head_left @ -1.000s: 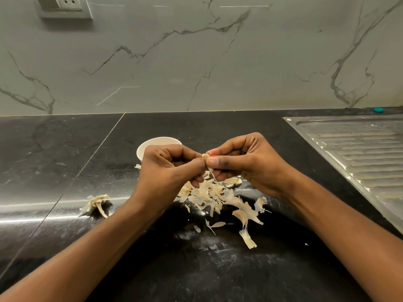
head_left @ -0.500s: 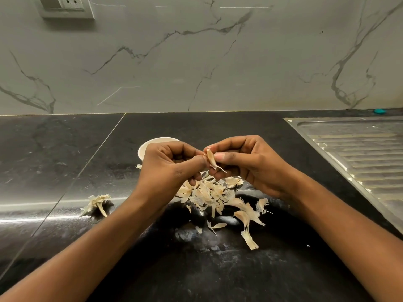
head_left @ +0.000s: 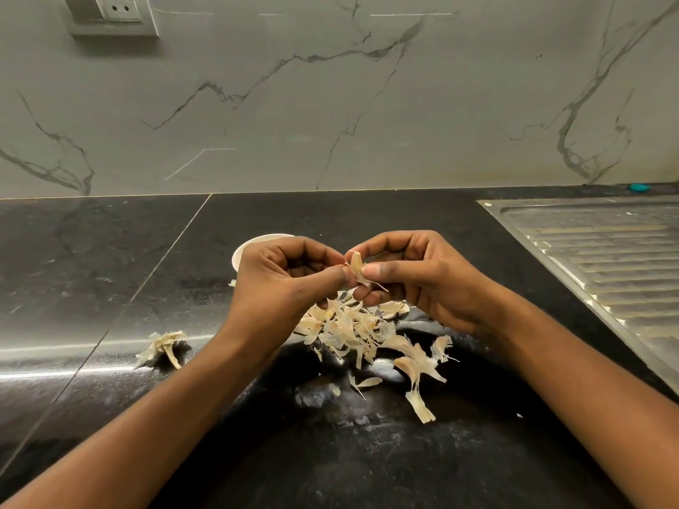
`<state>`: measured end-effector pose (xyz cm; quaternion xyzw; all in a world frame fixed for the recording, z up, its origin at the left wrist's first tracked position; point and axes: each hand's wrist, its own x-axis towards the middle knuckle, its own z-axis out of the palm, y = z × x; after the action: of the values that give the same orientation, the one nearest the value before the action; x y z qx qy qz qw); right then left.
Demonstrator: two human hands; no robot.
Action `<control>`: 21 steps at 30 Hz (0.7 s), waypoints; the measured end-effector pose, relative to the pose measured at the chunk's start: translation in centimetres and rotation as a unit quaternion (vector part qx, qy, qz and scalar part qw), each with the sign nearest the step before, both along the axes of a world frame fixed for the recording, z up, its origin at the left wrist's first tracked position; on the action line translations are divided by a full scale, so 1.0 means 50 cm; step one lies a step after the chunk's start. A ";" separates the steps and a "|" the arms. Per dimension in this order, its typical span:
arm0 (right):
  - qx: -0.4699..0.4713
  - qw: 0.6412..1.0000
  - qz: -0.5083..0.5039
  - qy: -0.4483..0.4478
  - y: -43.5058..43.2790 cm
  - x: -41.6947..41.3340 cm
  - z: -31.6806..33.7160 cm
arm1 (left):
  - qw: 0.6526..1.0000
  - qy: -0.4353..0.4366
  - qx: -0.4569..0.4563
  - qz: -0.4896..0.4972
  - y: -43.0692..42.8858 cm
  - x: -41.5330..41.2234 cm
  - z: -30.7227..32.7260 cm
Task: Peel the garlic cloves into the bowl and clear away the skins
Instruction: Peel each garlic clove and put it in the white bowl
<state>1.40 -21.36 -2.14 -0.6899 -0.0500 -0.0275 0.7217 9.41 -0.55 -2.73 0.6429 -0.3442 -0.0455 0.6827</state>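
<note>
- Centrally, garlic clove [head_left: 356, 267]: held above the counter [head_left: 367, 453], pinched between both hands.
- left hand [head_left: 283, 284]: fingers curled, gripping the clove.
- right hand [head_left: 415, 277]: thumb and forefinger pinching it.
- bowl [head_left: 244, 251]: white, behind left hand, mostly hidden.
- skins [head_left: 352, 328]: loose heap beneath hands.

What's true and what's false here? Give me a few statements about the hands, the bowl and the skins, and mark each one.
Both the left hand and the right hand pinch one garlic clove between them. True.
The bowl stands nearer the camera than the hands. False: it is behind the left hand.
The skins lie piled on the counter. True.
The drainboard is on the left. False: it is on the right.
</note>
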 end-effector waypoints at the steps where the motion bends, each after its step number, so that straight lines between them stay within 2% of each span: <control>1: 0.002 1.000 0.005 0.002 0.000 0.000 0.000 | 1.000 -0.002 0.001 0.000 0.000 0.000 0.000; 21: -0.069 0.997 -0.022 -0.005 0.007 -0.003 0.006 | 0.996 -0.069 0.041 0.029 0.000 0.002 -0.005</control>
<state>1.23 -21.02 -1.85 -0.7385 -0.0404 -0.0432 0.6716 9.54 -0.53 -2.99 0.6813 -0.3693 0.0046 0.6319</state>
